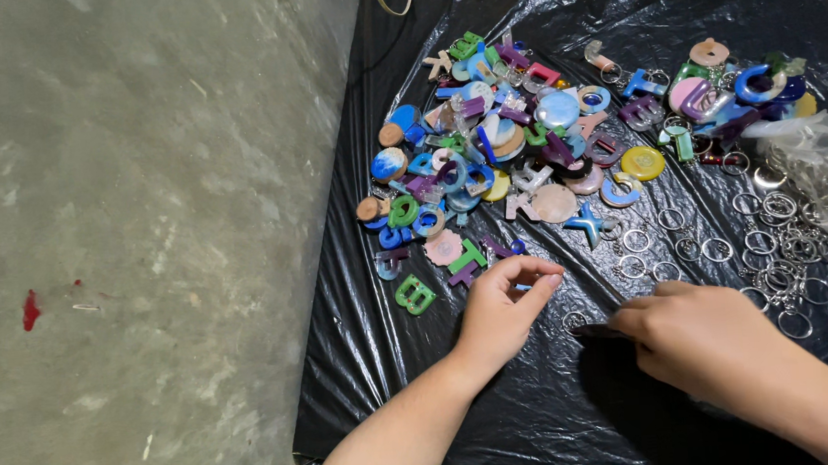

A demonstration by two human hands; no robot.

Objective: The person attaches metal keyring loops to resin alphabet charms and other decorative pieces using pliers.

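Key ring [574,320] between my two hands, low on the black plastic sheet [540,416].

Nearest me, my left hand [500,309] has thumb and forefinger pinched together on something small — too small for me to tell what — and my right hand [703,334] just beside it is curled shut on a dark, thin tool [594,331] whose tip lies next to that ring. A little farther and to the left sits a green letter charm [415,295]. Loose metal rings [712,243] spread to the right, reaching a clear bag [817,165] at the right edge. Farther off, the pile of coloured letter and disc charms [514,150] covers the middle of the sheet — bare concrete floor [136,230] fills the left side.
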